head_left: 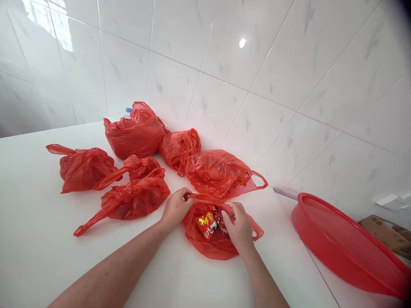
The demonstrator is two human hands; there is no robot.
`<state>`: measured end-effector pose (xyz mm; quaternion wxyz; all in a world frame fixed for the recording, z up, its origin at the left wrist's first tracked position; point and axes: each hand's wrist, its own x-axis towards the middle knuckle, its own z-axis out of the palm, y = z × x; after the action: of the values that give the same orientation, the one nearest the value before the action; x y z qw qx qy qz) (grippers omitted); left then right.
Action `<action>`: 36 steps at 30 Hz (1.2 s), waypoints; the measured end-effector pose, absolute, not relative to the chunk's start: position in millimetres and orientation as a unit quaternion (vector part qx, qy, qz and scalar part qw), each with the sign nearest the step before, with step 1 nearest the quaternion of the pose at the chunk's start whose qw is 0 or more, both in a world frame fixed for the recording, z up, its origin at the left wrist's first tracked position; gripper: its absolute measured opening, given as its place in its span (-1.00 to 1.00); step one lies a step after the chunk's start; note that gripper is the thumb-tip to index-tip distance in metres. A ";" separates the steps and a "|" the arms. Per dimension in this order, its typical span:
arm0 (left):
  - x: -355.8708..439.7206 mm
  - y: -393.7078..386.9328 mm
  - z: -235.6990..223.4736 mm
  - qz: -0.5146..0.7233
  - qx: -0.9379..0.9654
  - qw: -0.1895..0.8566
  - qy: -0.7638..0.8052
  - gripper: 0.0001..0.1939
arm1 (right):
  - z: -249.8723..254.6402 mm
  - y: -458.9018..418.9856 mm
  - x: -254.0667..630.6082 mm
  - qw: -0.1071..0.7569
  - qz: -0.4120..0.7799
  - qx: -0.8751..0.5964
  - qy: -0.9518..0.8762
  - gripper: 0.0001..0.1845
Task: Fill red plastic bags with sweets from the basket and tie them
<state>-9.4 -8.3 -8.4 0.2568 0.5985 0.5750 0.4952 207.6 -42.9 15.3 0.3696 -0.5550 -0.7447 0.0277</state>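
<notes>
A small red plastic bag (208, 246) lies open on the white counter in front of me, with red snack packets (207, 224) showing inside. My left hand (175, 208) pinches the bag's left handle at its rim, fingers closed. On the bag's right side, my right hand (238, 226) grips the rim, fingers curled round the plastic. Both hands hold the mouth of the bag apart.
Several other red plastic bags sit behind: a tied one (136, 197), one at the left (81, 167), a large one (135, 132) with a bottle cap (128, 111) showing, and an open one (221, 173). A red mesh basket (346, 246) lies at the right. The tiled wall (257, 85) is close behind.
</notes>
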 end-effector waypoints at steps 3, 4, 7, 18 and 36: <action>-8.8 -9.0 -7.6 0.499 0.592 0.273 0.571 -0.87 | 7.0 -44.4 217.1 0.399 0.030 -0.543 -0.738 -0.82; -8.6 -9.5 -7.2 0.499 0.590 0.277 0.571 -0.87 | 6.4 -44.6 219.3 0.399 0.029 -0.545 -0.737 -0.80; -8.2 -11.0 -6.3 0.497 0.584 0.285 0.575 -0.85 | 8.3 -44.8 222.6 0.377 0.036 -0.572 -0.727 -0.75; -5.4 -17.0 -0.6 0.496 0.598 0.397 0.488 -0.77 | 1.7 -44.9 216.7 0.263 0.018 -0.586 -0.766 -0.47; -5.4 -14.4 -3.0 0.500 0.575 0.411 0.500 -0.76 | 9.3 -57.8 226.6 0.325 0.105 -0.595 -0.728 -0.59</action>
<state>-5.4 -14.4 -3.0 0.4114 0.5754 0.4999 0.4997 226.6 -57.8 9.3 0.3247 -0.5946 -0.7280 0.1052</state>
